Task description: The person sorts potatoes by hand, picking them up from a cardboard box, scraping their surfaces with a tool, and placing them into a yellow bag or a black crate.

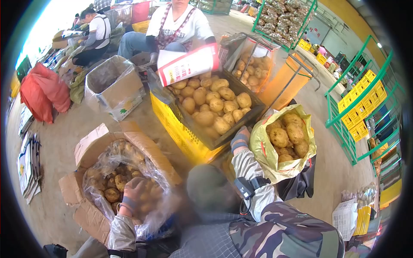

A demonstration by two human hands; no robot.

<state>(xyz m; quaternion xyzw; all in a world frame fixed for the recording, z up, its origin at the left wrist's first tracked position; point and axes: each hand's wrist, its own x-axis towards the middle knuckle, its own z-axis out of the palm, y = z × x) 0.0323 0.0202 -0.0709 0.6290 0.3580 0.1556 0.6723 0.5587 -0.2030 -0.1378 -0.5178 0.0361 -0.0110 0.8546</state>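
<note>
My left hand [134,192], in an orange and grey glove, reaches down over potatoes [112,195] in an open cardboard box [97,221] lined with clear plastic. Its fingers are blurred among them. My right hand [241,138], gloved too, is closed between the corner of a yellow crate [178,133] and the left side of a yellow-green sack [266,165]; I cannot tell what it grips. Large potatoes [284,135] fill the sack to near its open rim. More potatoes [215,103] lie heaped in the dark-rimmed top of the crate.
A person [178,26] sits across the crate, behind a red and white printed sheet [188,64]. A lined cardboard box [122,94] and red sacks [45,92] stand left. A metal frame [284,79] with bags is behind the sack; green racks [361,99] stand right.
</note>
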